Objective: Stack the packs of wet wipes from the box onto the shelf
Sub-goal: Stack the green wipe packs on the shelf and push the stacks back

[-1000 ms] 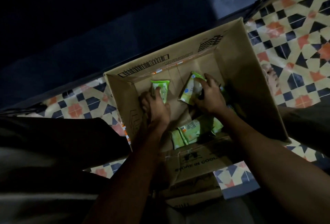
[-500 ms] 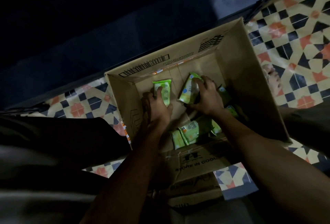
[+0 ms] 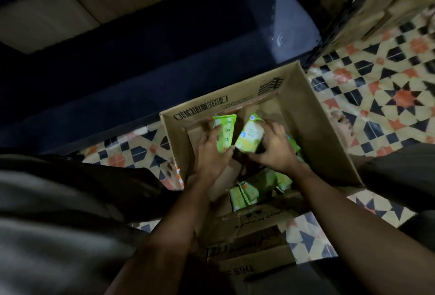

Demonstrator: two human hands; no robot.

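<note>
Both hands are inside the box [image 3: 313, 115]. The left hand [image 3: 210, 151] grips one pack [image 3: 224, 132]; the right hand [image 3: 273, 146] grips another pack [image 3: 249, 133]. Both packs stand on end, long axes pointing toward the shelf [image 3: 164, 64] just beyond. More packs [image 3: 251, 188] lie nearer the wrists.

A dim shop stockroom or storage corner, judging by the dark blue metal shelf [image 3: 146, 59] with cartons [image 3: 70, 7] on it, an opened shipping box [image 3: 313, 115] bearing barcodes, and patterned floor tiles [image 3: 381, 87].
</note>
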